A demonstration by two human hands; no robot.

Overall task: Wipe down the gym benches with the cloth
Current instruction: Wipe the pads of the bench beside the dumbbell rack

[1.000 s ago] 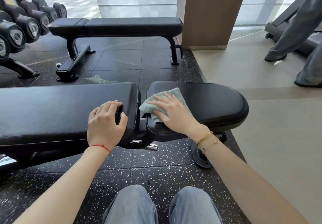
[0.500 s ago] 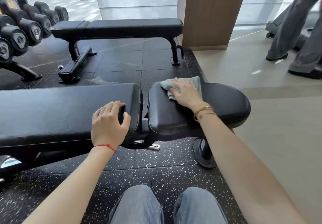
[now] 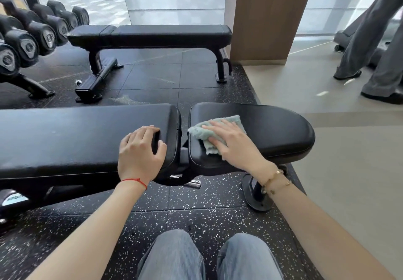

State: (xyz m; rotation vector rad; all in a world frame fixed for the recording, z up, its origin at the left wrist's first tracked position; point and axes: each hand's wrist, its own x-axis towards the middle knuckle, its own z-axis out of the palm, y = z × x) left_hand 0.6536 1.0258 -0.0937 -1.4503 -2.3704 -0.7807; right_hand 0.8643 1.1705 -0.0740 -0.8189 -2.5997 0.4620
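The right hand (image 3: 233, 142) is sliding the pale green cloth (image 3: 214, 132) back from the far edge of the seat pad (image 3: 281, 131) toward its near left corner. In the background, a walking person's legs (image 3: 370, 46) are stepping further into view.

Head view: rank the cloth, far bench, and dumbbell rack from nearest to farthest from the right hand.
1. cloth, directly under the right hand on the seat pad.
2. far bench, behind, across the floor.
3. dumbbell rack, far left.
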